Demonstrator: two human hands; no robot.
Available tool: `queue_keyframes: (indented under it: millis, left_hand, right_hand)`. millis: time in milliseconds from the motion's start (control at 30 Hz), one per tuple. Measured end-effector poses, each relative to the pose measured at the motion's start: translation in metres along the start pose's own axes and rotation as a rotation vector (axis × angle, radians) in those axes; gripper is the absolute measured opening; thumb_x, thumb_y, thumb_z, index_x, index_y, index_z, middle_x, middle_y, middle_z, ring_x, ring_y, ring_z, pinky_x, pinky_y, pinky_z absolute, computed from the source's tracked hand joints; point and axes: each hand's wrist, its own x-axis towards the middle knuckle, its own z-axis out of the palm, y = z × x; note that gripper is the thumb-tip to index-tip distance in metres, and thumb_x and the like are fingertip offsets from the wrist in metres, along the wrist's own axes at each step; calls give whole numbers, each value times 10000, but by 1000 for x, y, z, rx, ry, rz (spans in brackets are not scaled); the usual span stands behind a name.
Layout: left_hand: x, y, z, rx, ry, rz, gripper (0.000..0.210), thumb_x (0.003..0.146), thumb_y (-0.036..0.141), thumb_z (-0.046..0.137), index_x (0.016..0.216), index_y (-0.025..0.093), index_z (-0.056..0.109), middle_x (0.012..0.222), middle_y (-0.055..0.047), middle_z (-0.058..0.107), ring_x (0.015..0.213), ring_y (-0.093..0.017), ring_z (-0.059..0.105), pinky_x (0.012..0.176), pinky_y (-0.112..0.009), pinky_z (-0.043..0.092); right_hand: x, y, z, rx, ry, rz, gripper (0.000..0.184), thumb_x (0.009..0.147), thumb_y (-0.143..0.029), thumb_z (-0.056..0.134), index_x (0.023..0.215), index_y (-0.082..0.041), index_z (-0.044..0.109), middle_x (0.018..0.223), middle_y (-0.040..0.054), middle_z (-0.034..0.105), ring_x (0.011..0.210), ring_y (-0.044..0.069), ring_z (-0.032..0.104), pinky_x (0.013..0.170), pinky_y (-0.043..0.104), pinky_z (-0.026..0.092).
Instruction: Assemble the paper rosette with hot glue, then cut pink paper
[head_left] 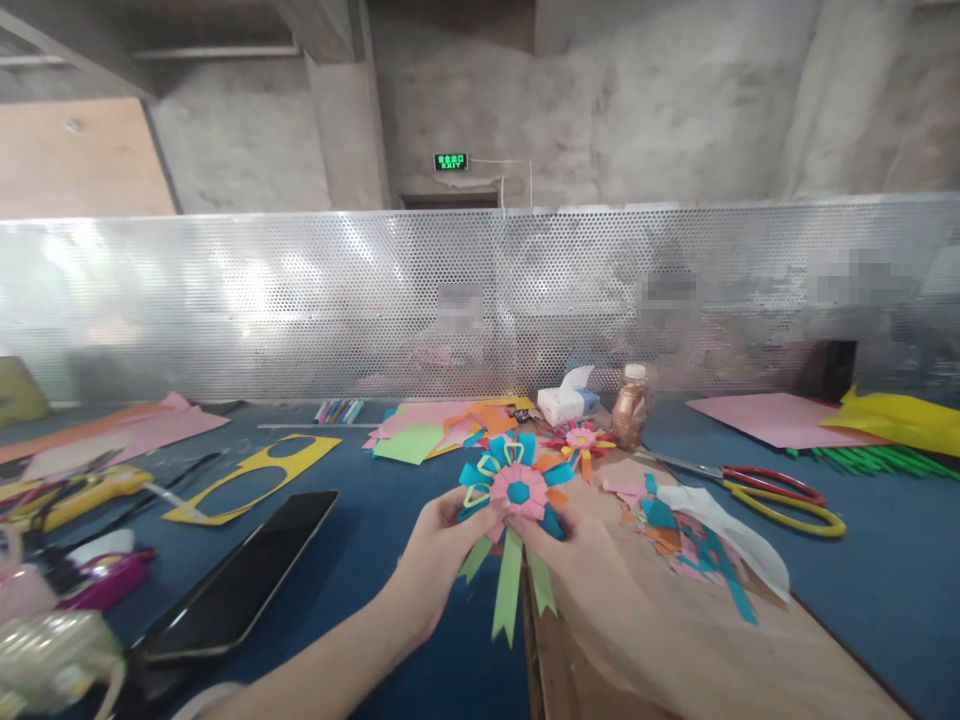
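Both hands hold a paper flower rosette point(517, 488) upright in the middle of the head view. Its outer petals are blue and orange, with pale green loops at the upper left, a pink ring and a blue centre. Light green ribbon tails point(508, 590) hang below it. My left hand point(444, 540) is closed on the rosette's left side, thumb at the front. On the right side my right hand point(574, 550) grips it, thumb near the pink ring. The fingers behind the flower are hidden. Just beyond it lies a second, red and pink paper flower point(581, 440).
Red and yellow scissors point(780, 490) and paper scraps point(690, 540) lie right. A brown bottle point(630, 408) and tissue pack point(568, 403) stand behind. Left are a black phone point(244, 580), cut yellow paper point(259, 480) and a yellow glue gun point(94, 497). A perforated metal panel point(300, 300) borders the table.
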Motion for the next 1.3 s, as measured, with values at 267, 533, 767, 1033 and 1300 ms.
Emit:
queue_keyframes:
  millis: [267,533,767,1033,1300]
  left_hand:
    - [-3,3,5,-55,53,-44,224,655,312,703,732,126,605,667,-26,598,608,-119,552,593,-239,482]
    - [2,3,3,-71,51,-68,235,670,314,695,783,123,618,739,-55,654,623,-125,591,630,-234,490]
    - [4,1,2,-54,-15,-139,264,679,298,683,845,99,637,759,-86,673,654,-163,627,669,-262,497]
    - [3,2,1,-44,-60,-147,258,689,293,668,849,92,646,714,-80,658,648,-176,617,657,-285,492]
    - [3,-1,0,-27,-70,-167,196,697,288,654,771,109,622,653,-50,623,603,-148,592,619,-264,482]
  right_hand:
    - [0,-3,0,199,-57,79,246,693,-380,628,808,-164,617,812,31,650,795,198,602,696,281,476]
    - [4,14,-5,179,20,61,256,723,-405,606,795,-160,620,855,68,641,823,214,587,734,309,452]
    - [3,20,-4,242,12,127,245,724,-384,605,792,-149,601,760,47,643,688,175,572,621,278,442]
    - [0,4,-4,105,12,125,183,756,-310,565,790,-134,602,733,33,640,643,142,566,560,226,429]
    - [-2,15,3,82,61,146,259,740,-412,540,772,-157,569,746,29,643,693,167,584,636,254,444]
